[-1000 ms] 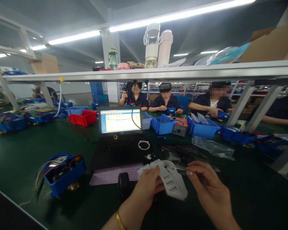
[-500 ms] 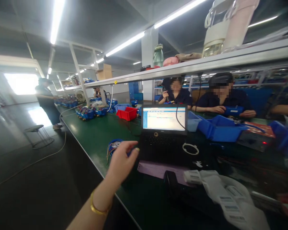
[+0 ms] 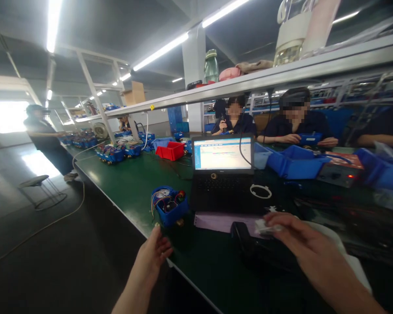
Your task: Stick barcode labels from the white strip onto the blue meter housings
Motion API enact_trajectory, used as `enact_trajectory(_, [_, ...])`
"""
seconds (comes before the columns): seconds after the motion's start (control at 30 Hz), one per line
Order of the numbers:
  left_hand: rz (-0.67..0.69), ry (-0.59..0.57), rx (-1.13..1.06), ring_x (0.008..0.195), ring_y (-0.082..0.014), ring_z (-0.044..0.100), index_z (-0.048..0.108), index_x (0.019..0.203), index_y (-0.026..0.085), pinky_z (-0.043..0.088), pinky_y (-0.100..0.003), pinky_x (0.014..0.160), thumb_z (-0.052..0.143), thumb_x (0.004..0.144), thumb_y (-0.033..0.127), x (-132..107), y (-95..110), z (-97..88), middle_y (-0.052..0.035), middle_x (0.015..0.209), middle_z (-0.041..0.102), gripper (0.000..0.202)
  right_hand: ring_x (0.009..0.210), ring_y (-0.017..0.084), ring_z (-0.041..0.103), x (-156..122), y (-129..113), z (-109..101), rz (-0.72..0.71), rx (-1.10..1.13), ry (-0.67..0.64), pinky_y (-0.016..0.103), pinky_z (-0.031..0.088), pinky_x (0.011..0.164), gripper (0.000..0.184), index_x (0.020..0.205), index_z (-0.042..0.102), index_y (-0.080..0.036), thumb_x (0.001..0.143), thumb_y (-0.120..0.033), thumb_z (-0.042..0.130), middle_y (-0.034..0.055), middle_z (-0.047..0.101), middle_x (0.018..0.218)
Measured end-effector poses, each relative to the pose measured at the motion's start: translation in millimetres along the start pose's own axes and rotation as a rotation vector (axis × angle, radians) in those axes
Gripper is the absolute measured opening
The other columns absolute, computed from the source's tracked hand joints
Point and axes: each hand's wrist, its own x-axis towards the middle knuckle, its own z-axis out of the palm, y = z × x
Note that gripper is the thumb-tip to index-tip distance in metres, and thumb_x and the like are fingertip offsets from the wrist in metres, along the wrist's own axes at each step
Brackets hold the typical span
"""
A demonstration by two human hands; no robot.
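Hiding label strip (image 3: 268, 226), right hand (image 3: 301, 242) blurred.

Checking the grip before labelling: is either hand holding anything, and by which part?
The right hand pinches the label strip at its near end with the fingertips. The left hand is open at the table edge, holding nothing.
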Motion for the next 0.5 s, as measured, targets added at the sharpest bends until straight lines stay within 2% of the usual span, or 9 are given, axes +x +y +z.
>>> enact_trajectory(0.1, [-0.095, -0.05, -0.108, 0.079, -0.022, 0.064, 0.047, 0.106, 0.006, 0.055, -0.032, 0.071, 0.044, 0.093, 0.047, 7, 11, 13.8, -0.0158, 0.092, 0.058, 0.043, 0.09, 0.023, 0.059, 9, -31, 55, 0.051, 0.188, -0.193, 0.028, 0.05, 0.073, 0.026, 0.075, 0.064, -0.019, 0.08, -0.045, 0.057, 0.0079, 0.063, 0.098])
enact_trajectory(0.17, [-0.127, -0.063, -0.136, 0.078, -0.0238, 0.064, 0.048, 0.108, 0.003, 0.056, -0.032, 0.068, 0.046, 0.091, 0.05, 11, 18, 24.1, -0.019, 0.094, 0.059, 0.05, 0.094, 0.023, 0.057, 12, -37, 85, 0.075, 0.265, -0.246, 0.03, 0.05, 0.076, 0.025, 0.076, 0.063, -0.019, 0.08, -0.042, 0.056, 0.0085, 0.061, 0.1])
enact_trajectory(0.23, [-0.122, -0.065, -0.156, 0.074, -0.0226, 0.064, 0.049, 0.109, 0.003, 0.056, -0.03, 0.064, 0.05, 0.091, 0.048, 16, 22, 33.0, -0.0187, 0.092, 0.06, 0.048, 0.095, 0.024, 0.056, 14, -36, 107, 0.104, 0.323, -0.269, 0.033, 0.049, 0.078, 0.026, 0.075, 0.062, -0.017, 0.078, -0.042, 0.056, 0.0098, 0.06, 0.101])
enact_trajectory(0.37, [-0.074, -0.06, -0.183, 0.067, -0.02, 0.064, 0.048, 0.115, 0.007, 0.055, -0.028, 0.061, 0.053, 0.091, 0.036, 26, 19, 40.9, -0.0137, 0.084, 0.062, 0.038, 0.091, 0.026, 0.057, 19, -30, 135, 0.139, 0.376, -0.284, 0.036, 0.05, 0.072, 0.028, 0.074, 0.061, -0.015, 0.072, -0.043, 0.056, 0.0125, 0.059, 0.101])
enact_trajectory(0.5, [-0.087, -0.052, -0.19, 0.062, -0.0175, 0.062, 0.047, 0.115, 0.004, 0.054, -0.025, 0.058, 0.053, 0.091, 0.036, 21, 16, 33.1, -0.0125, 0.08, 0.061, 0.041, 0.091, 0.027, 0.057, 19, -31, 146, 0.138, 0.362, -0.287, 0.036, 0.051, 0.07, 0.029, 0.074, 0.061, -0.015, 0.072, -0.044, 0.055, 0.0135, 0.057, 0.104])
